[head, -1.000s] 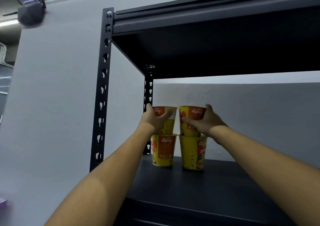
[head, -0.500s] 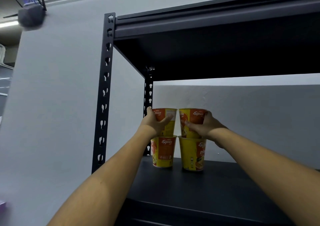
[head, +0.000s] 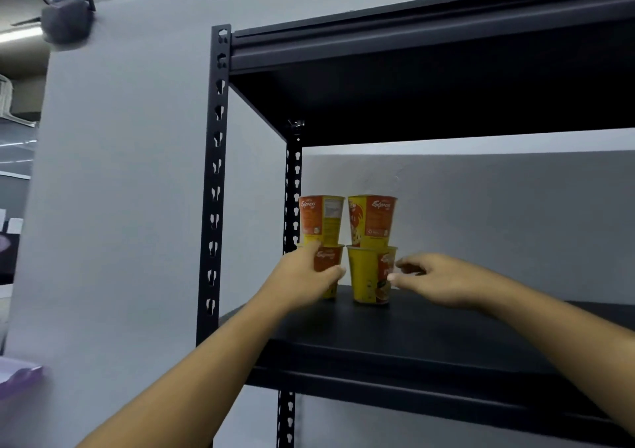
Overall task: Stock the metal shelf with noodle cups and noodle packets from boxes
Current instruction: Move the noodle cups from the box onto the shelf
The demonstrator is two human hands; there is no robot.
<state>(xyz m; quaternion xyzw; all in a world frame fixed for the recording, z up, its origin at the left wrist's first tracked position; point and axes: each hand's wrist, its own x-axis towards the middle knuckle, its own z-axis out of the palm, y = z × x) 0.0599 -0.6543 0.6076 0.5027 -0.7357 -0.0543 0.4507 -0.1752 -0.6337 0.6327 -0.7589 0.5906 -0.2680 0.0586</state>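
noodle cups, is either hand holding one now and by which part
Left hand wraps the lower left cup just under its rim; right hand is beside the lower right cup, holding nothing.

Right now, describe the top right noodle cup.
The top right noodle cup is tapered, yellow and orange-red, seemingly printed paper, "Express" near its rim. It stands upright on the lower right cup, a narrow gap from the top left cup, at the back of the shelf. The left hand and right hand are lower, not touching it.
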